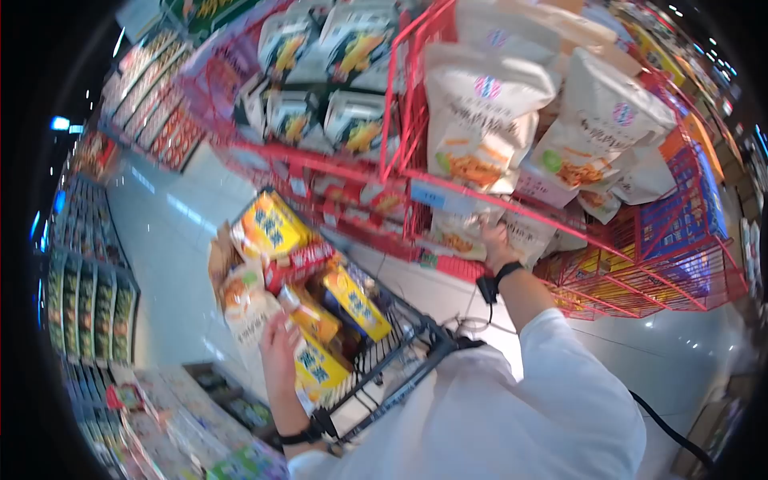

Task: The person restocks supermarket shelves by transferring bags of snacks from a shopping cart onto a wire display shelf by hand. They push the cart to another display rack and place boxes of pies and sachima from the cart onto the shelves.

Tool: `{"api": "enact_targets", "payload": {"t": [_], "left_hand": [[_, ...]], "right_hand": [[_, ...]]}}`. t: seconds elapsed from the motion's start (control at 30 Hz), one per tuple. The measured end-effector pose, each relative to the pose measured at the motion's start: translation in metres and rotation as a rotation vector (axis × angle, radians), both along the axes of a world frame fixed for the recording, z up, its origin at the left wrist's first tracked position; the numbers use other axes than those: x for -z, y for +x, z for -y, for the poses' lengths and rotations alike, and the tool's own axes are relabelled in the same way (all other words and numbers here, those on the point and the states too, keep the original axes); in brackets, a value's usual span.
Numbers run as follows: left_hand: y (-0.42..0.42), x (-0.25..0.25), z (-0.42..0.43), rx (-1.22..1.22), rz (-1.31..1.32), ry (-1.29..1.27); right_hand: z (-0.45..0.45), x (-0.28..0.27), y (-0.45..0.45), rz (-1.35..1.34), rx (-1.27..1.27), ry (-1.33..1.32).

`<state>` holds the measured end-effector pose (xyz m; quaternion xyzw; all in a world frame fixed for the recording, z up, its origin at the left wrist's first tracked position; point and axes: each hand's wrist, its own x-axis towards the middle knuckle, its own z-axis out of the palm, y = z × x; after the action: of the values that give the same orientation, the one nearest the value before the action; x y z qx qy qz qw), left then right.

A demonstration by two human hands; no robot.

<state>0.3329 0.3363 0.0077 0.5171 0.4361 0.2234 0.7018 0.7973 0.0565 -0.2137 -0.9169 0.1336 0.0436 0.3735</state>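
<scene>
My left hand (279,356) is over the shopping cart (412,360), its bent fingers closed on the edge of a white snack bag (245,308). Beside that bag, the cart holds yellow packages (276,226), a red packet (298,266) and a brown-yellow package (310,314). My right hand (499,246) reaches into the lower level of a red wire rack (496,192). Its fingers are closed at the edge of a white snack bag (458,234) there, with the fingertips partly hidden and blurred. Another similar bag (528,236) lies just right of this hand.
Large white snack bags (484,112) stand in the rack's upper basket, left of which are dark-green and white packs (360,120). A price tag (438,196) hangs on the rack's front rail. Stocked shelves (92,308) line the far left, across the tiled floor (168,240).
</scene>
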Motion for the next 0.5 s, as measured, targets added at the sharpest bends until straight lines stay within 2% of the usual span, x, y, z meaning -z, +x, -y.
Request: {"api": "enact_targets", "payload": {"t": [0.07, 0.2, 0.23, 0.33, 0.43, 0.5], "left_hand": [[-0.012, 0.006, -0.006, -0.021, -0.019, 0.029], [-0.022, 0.013, -0.017, -0.141, -0.096, 0.047], [-0.025, 0.016, -0.022, -0.148, -0.116, 0.067], [-0.028, 0.029, -0.035, -0.219, -0.188, 0.122], [-0.034, 0.052, -0.051, -0.281, -0.185, 0.097], [-0.037, 0.069, -0.061, -0.332, -0.426, 0.227]], "right_hand": [[0.013, 0.043, 0.022, 0.013, -0.009, 0.153], [0.015, -0.010, 0.004, -0.208, -0.065, 0.037], [0.000, -0.052, -0.015, -0.131, -0.014, 0.026], [-0.007, -0.058, -0.035, 0.097, -0.017, 0.127], [-0.013, -0.073, -0.051, 0.036, 0.006, -0.018], [0.004, -0.030, -0.019, 0.065, 0.072, -0.162]]}}
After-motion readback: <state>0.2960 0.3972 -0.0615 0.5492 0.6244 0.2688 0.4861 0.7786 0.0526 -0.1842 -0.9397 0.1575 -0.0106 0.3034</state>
